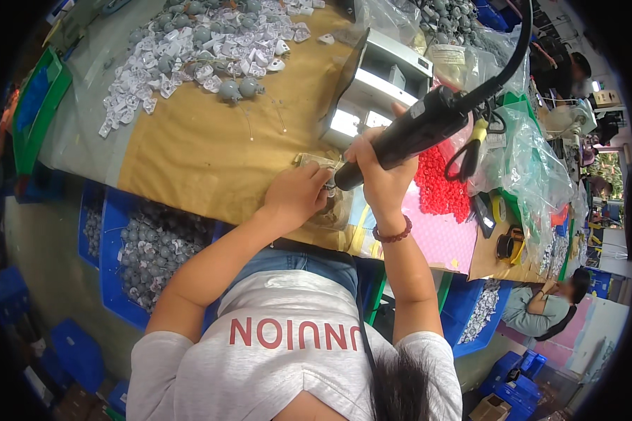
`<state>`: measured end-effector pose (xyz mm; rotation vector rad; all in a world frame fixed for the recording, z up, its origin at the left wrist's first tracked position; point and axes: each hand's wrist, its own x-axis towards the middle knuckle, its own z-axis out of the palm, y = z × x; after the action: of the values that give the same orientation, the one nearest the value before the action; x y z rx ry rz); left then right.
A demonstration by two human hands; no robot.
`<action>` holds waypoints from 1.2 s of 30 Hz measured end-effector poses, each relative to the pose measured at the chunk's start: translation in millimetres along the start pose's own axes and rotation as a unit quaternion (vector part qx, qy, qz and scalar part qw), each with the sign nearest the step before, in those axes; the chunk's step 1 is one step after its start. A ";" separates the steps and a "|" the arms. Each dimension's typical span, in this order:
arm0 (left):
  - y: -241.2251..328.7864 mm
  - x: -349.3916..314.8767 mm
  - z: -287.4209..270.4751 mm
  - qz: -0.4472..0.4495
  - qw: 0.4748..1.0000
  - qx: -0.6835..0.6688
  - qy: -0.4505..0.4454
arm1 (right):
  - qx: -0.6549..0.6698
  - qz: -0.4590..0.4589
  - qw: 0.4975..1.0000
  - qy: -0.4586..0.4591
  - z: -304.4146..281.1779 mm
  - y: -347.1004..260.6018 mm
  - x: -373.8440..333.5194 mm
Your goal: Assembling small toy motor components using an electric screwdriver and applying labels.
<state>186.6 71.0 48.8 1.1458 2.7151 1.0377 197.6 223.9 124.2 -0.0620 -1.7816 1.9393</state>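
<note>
My right hand (380, 168) is wrapped round a black corded power screwdriver (414, 133), which slants down to the left. Its tip end meets my left hand (298, 193) over a small worn fixture block (337, 210) at the table's near edge. The fingers of my left hand are bent and pressed together at the block; a small piece there is mostly hidden by them and the tool. Beyond the tool stands a white metal box (386, 77) with open compartments. To the far left lies a pile of clear plastic parts (189, 56) with grey round pieces (229, 90).
Red small parts (442, 189) lie on pink sheeting at right, near scissors (470, 151) and yellow tape (510, 245). Blue bins of grey parts (151, 252) and white parts (481, 319) sit below the table edge. Another person (541, 309) sits at far right.
</note>
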 end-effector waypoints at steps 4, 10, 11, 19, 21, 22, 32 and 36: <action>-3.8 -0.1 3.0 0.009 1.000 -0.016 0.020 | -0.027 -0.014 0.999 -0.044 -9.6 10.3 -9.2; -5.3 0.7 2.5 0.017 0.999 -0.027 0.028 | 0.002 -0.075 0.990 -0.118 -19.8 19.7 -22.3; -5.8 0.8 3.0 0.017 0.999 -0.028 0.028 | 0.023 -0.078 0.991 -0.106 -18.3 21.3 -24.0; -5.4 0.9 0.7 0.009 0.998 -0.065 0.015 | -0.012 -0.077 0.990 -0.119 -13.1 25.3 -37.2; -5.6 0.9 0.1 0.003 0.997 -0.077 0.012 | 0.014 -0.051 0.992 -0.112 -8.1 20.4 -38.2; -5.5 0.5 0.1 0.000 0.997 -0.083 0.010 | -0.031 -0.066 0.989 -0.130 -10.9 19.5 -36.4; 5.0 0.4 -5.2 -0.069 0.996 -0.054 -0.015 | -0.015 0.048 0.998 0.047 -19.4 1.3 -8.4; 4.7 -4.1 -6.3 -0.067 0.996 -0.061 -0.021 | -0.005 0.079 0.972 0.220 -58.7 1.2 8.0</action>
<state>190.9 67.2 55.5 0.9437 2.6134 1.1268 211.4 281.0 117.2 -0.6060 -1.5242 1.8400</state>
